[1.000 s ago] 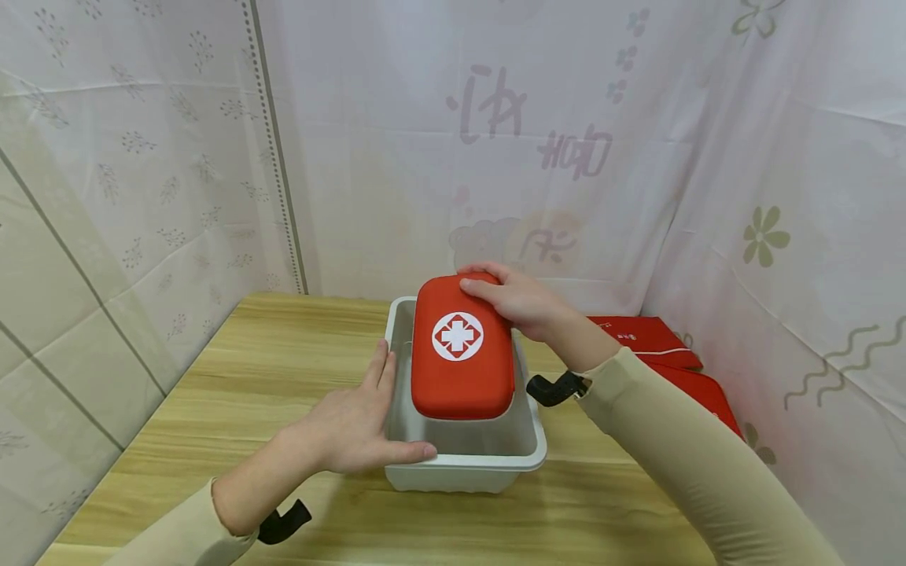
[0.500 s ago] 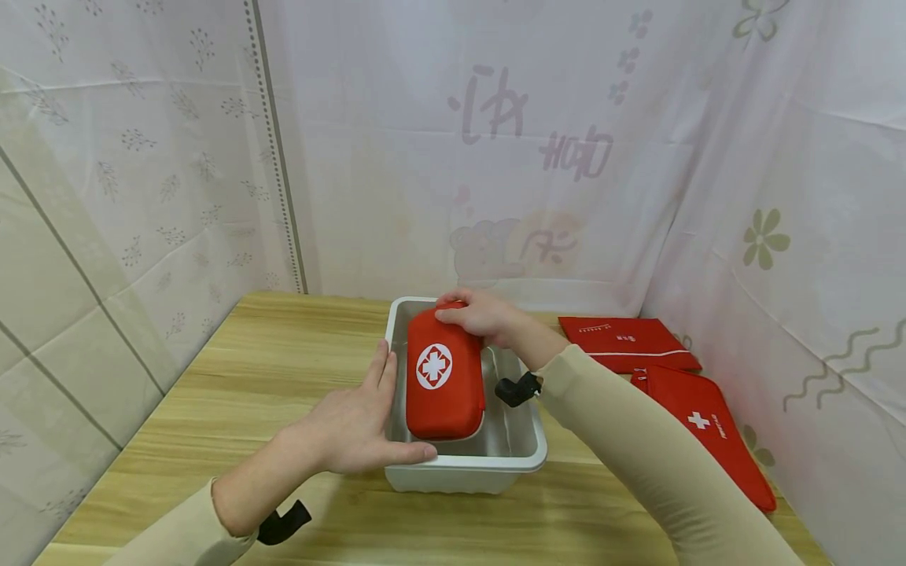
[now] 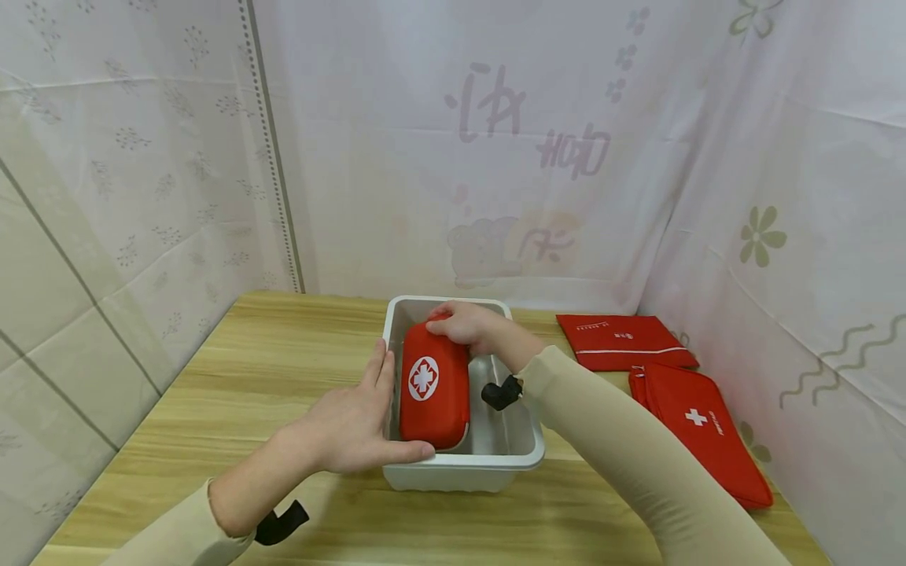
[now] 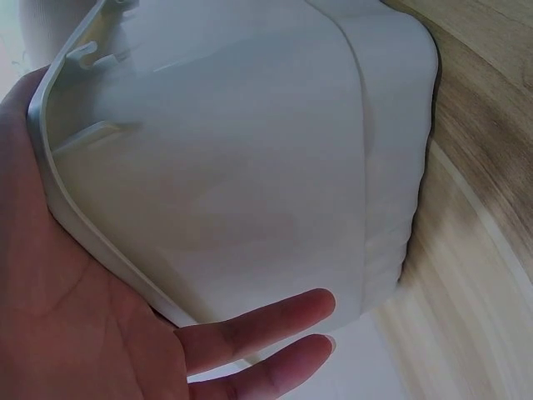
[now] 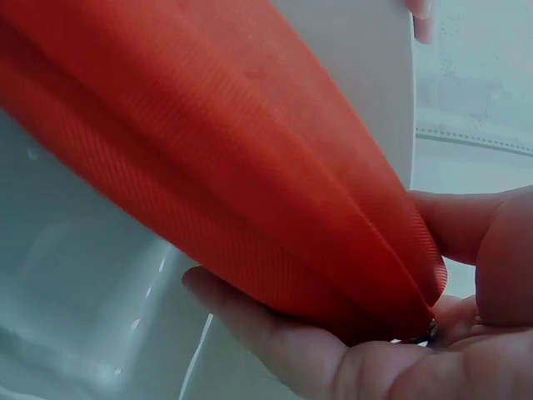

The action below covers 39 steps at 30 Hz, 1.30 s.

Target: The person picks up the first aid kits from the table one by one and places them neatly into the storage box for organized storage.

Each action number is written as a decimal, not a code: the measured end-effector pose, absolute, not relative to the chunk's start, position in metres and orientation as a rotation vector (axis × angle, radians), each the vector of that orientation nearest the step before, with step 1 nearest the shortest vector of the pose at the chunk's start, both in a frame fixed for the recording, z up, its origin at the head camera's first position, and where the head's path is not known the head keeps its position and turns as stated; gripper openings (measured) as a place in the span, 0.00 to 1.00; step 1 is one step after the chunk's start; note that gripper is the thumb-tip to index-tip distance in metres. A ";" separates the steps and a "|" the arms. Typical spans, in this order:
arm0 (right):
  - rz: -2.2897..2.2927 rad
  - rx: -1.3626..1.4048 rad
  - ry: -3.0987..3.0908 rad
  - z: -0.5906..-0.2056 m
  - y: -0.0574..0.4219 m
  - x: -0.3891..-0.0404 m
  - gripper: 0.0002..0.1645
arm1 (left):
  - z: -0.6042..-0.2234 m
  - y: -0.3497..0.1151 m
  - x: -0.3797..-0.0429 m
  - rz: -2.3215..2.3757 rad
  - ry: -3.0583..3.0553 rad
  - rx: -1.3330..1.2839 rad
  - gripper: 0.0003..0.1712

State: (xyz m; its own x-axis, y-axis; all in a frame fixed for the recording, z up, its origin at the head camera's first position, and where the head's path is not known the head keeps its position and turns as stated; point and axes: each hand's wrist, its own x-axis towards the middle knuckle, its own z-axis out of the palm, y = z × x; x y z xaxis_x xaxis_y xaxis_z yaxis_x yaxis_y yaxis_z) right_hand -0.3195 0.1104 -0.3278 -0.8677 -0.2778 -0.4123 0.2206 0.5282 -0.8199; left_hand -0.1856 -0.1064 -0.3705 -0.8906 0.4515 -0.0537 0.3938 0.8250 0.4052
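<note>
My right hand (image 3: 470, 326) grips the far end of a red hard-shell first aid case (image 3: 440, 413) with a white cross emblem. The case stands tilted inside a pale grey plastic bin (image 3: 470, 462), along its left wall. In the right wrist view the thumb and fingers (image 5: 283, 350) pinch the case's end from both sides. Straight fingers of my left hand (image 3: 347, 428) lie along the bin's left side, and its thumb stretches over the near rim. From the left wrist, the palm rests against the rim and two fingers (image 4: 266, 321) extend beside the outer wall.
On the table's right lie a flat red pouch (image 3: 623, 342) with a white stripe and a red zip first aid bag (image 3: 701, 440) with a white cross. The bin stands on a wood-grain table (image 3: 283, 354). Patterned curtains (image 3: 396, 157) hang behind and at both sides.
My right hand has lowered the first aid case into the bin, moving it left and nearer, and turned it toward its edge. My left hand stays at the bin's near left corner.
</note>
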 end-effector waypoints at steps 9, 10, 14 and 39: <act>-1.206 -0.021 2.309 -0.327 0.115 -0.321 0.27 | -0.371 -0.106 -0.185 0.604 2.852 0.655 0.86; -1.195 -0.022 2.312 -0.327 0.116 -0.322 0.27 | -0.371 -0.106 -0.185 0.603 2.854 0.657 0.86; -1.148 -0.028 2.336 -0.328 0.121 -0.323 0.26 | -0.371 -0.106 -0.185 0.598 2.862 0.666 0.85; -1.174 -0.311 2.491 -0.294 0.188 -0.292 0.33 | -0.372 -0.105 -0.183 0.603 2.899 0.687 0.86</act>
State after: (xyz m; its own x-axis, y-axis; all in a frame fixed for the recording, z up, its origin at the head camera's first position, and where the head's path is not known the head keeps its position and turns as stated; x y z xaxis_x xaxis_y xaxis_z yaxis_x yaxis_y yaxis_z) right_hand -0.2924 0.1879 -0.2939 -0.9080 -0.3478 -0.2336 -0.0414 0.6293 -0.7761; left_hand -0.1832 -0.1048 -0.3721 -0.8929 0.4502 -0.0070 0.4101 0.8195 0.4003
